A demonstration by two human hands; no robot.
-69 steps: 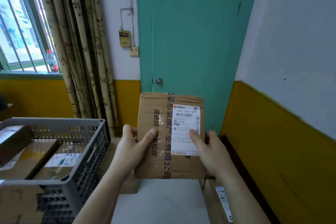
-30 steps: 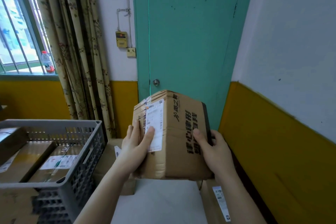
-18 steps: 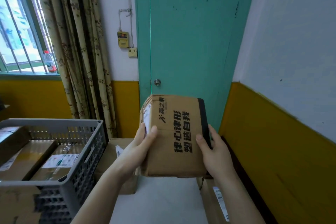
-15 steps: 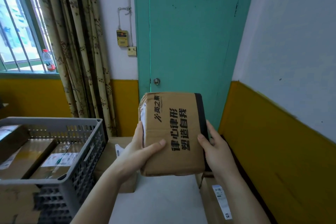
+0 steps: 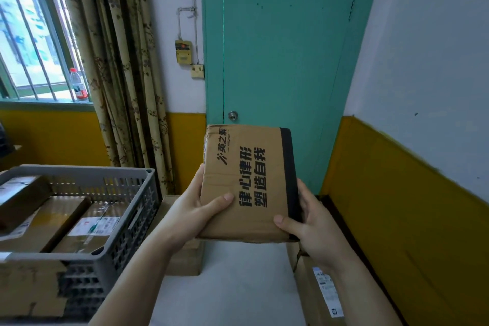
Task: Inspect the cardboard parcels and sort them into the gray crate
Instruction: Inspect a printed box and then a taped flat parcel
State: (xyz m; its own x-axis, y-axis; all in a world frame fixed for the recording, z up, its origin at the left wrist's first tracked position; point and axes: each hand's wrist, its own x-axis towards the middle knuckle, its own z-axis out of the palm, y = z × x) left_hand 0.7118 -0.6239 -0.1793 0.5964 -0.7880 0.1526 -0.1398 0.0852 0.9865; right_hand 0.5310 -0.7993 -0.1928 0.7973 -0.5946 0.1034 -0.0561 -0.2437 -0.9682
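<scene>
I hold a brown cardboard parcel [image 5: 246,182] up in front of me, above the white table. Its printed face with black characters and a black strip along the right edge points at me. My left hand [image 5: 194,213] grips its left side, thumb across the front. My right hand [image 5: 308,222] grips the lower right corner, thumb on the front. The gray crate [image 5: 105,246] stands at the left and holds several taped parcels [image 5: 87,227] with white labels.
A white table top [image 5: 232,286] lies below the parcel. A cardboard box [image 5: 182,254] sits behind my left arm and a labelled one [image 5: 320,296] under my right arm. Another box [image 5: 29,288] leans at the crate's front. A green door [image 5: 277,61] and yellow-banded wall stand beyond.
I have turned the parcel in my hands: the face with the shipping label swung away to the left, and the printed face now points at me. My left thumb slid onto the front.
</scene>
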